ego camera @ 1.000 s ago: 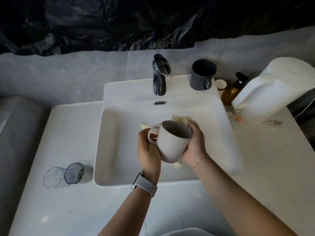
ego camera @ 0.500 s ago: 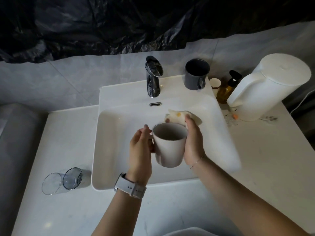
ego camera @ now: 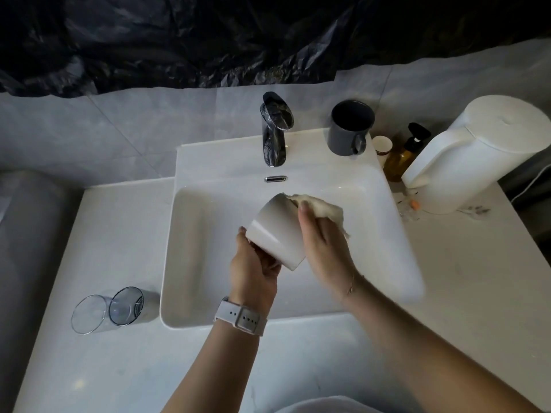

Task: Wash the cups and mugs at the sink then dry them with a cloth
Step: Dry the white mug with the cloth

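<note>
Mug (ego camera: 275, 231) now tipped; left hand (ego camera: 253, 272) grips base, right hand (ego camera: 323, 242) clutches cloth (ego camera: 322, 207).

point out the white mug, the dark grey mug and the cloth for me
white mug (ego camera: 275, 231): head view, on its outer side wall.
dark grey mug (ego camera: 346, 138): head view, on its outer wall below the rim.
cloth (ego camera: 323, 207): head view, on the bunched part by the white mug's mouth.

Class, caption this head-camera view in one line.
Left hand tilts a white mug over the sink; right hand holds a cloth.
</note>
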Demonstrator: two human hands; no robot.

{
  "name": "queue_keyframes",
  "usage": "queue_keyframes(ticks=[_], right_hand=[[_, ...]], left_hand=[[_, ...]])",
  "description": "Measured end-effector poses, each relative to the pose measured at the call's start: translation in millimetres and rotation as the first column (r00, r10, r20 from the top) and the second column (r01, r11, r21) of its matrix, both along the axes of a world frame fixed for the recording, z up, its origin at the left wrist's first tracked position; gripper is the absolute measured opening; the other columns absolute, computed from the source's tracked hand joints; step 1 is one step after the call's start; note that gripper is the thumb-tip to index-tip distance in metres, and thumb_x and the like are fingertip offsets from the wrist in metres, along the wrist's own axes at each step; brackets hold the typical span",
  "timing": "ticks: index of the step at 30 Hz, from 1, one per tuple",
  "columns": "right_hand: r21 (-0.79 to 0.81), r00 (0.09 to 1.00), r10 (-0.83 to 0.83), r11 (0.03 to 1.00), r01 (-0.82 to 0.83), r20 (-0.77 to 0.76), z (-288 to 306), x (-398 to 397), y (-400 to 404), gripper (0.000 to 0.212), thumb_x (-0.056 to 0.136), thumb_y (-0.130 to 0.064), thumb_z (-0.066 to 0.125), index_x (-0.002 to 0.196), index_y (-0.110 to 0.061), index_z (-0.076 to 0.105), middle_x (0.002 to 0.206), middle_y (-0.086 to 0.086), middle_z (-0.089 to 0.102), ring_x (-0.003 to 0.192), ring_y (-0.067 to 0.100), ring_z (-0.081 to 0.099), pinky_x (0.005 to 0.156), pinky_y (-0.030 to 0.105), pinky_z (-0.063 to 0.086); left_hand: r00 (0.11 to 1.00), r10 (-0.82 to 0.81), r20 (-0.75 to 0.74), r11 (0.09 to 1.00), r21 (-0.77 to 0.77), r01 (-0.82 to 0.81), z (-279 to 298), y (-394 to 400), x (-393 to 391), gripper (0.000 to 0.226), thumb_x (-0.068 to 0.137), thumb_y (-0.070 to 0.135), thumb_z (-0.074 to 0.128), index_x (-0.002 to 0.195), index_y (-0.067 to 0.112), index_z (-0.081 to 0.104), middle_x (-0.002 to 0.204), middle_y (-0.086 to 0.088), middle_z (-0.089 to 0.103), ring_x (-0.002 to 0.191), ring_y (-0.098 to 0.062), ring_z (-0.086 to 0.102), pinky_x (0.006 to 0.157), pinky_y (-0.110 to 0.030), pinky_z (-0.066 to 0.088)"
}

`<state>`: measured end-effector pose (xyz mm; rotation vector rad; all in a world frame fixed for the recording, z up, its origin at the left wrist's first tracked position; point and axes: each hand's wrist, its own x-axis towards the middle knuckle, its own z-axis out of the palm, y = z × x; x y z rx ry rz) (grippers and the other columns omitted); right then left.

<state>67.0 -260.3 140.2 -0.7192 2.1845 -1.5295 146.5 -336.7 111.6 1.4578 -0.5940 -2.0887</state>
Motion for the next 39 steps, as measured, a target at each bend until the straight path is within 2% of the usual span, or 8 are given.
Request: queue_keyframes(ticks=[7, 13, 20, 23, 26, 29, 35, 39], right_hand=[[0.078, 0.739, -0.095, 0.995, 0.057, 0.667, -19, -23, -13, 0.027, 0.100, -0.033, 0.036, 0.090, -0.013, 0.051, 0.084, 0.009, 0.047, 0.071, 0.019, 0.046, 0.054, 0.024, 0.036], [0.101, 0.999, 0.023, 0.995, -0.026, 0.029, -17, 5, 3, 0.049, 0.101, -0.037, 0.034, 0.091, 0.004, 0.059, 0.079, 0.024, 0.060, 0.071, 0.035, 0.058, 0.067, 0.042, 0.051], [0.190, 0.784, 0.397, 0.918, -0.349, -0.478, -43, 39, 43, 0.035, 0.096, -0.025, 0.052, 0.131, -0.024, 0.052, 0.130, -0.002, 0.059, 0.125, 0.016, 0.051, 0.103, 0.030, 0.042], [0.265, 0.741, 0.379, 0.924, -0.275, -0.555, -45, 24, 35, 0.030, 0.098, -0.030, 0.047, 0.121, -0.019, 0.062, 0.117, 0.003, 0.066, 0.111, 0.019, 0.057, 0.092, 0.019, 0.041], [0.334, 0.957, 0.200, 0.935, -0.122, -0.211, -40, 0, 20, 0.038, 0.101, -0.034, 0.040, 0.106, -0.007, 0.066, 0.090, 0.011, 0.069, 0.083, 0.027, 0.063, 0.061, 0.019, 0.032], [0.304, 0.953, 0.039, 0.943, -0.134, 0.300, -34, 0, 28, 0.049, 0.100, -0.042, 0.036, 0.107, -0.003, 0.065, 0.095, 0.015, 0.068, 0.090, 0.027, 0.063, 0.078, 0.033, 0.047], [0.196, 0.955, 0.160, 0.974, -0.112, -0.252, -29, 27, 35, 0.044, 0.099, -0.038, 0.039, 0.098, -0.004, 0.066, 0.083, 0.005, 0.067, 0.080, 0.016, 0.065, 0.072, 0.016, 0.042], [0.380, 0.977, 0.200, 0.901, -0.211, 0.069, -22, -11, 15, 0.047, 0.099, -0.049, 0.037, 0.099, -0.012, 0.064, 0.091, 0.005, 0.065, 0.095, 0.022, 0.063, 0.083, 0.024, 0.042]], left_hand=[[0.943, -0.320, -0.087, 0.895, -0.354, 0.271, 7, -1, 14, 0.023, 0.094, 0.011, 0.062, 0.114, 0.021, 0.057, 0.067, 0.001, 0.051, 0.061, -0.011, 0.052, 0.071, -0.024, 0.045], [0.927, -0.354, -0.122, 0.907, -0.286, 0.309, 2, -6, 17, 0.011, 0.095, 0.007, 0.056, 0.106, 0.009, 0.053, 0.058, 0.007, 0.048, 0.042, -0.003, 0.043, 0.048, -0.015, 0.038], [0.961, -0.242, -0.136, 0.968, -0.097, 0.230, -13, -2, 11, 0.019, 0.097, 0.012, 0.054, 0.116, 0.007, 0.056, 0.108, -0.027, 0.057, 0.102, -0.040, 0.059, 0.099, -0.052, 0.046], [0.959, -0.245, -0.145, 0.969, -0.021, 0.245, -15, 9, 12, 0.017, 0.100, 0.016, 0.049, 0.092, 0.009, 0.062, 0.071, -0.010, 0.066, 0.064, -0.018, 0.065, 0.068, -0.029, 0.053], [0.968, -0.209, -0.136, 0.975, 0.043, 0.216, -13, 12, 15, 0.034, 0.103, 0.019, 0.045, 0.069, 0.023, 0.040, 0.042, 0.010, 0.026, 0.035, -0.003, 0.022, 0.056, -0.021, 0.020], [0.972, -0.206, -0.112, 0.976, 0.043, 0.211, -8, 11, 20, 0.037, 0.103, 0.020, 0.044, 0.067, 0.022, 0.037, 0.039, 0.010, 0.022, 0.033, -0.003, 0.020, 0.052, -0.022, 0.019], [0.963, -0.249, -0.103, 0.969, -0.026, 0.248, -9, 23, 23, 0.031, 0.103, 0.020, 0.046, 0.072, 0.018, 0.043, 0.042, 0.009, 0.031, 0.034, -0.003, 0.027, 0.044, -0.017, 0.028], [0.943, -0.311, -0.121, 0.950, 0.006, 0.314, -8, 37, 20, 0.030, 0.103, 0.020, 0.046, 0.073, 0.019, 0.046, 0.043, 0.009, 0.024, 0.035, -0.004, 0.021, 0.050, -0.022, 0.023]])
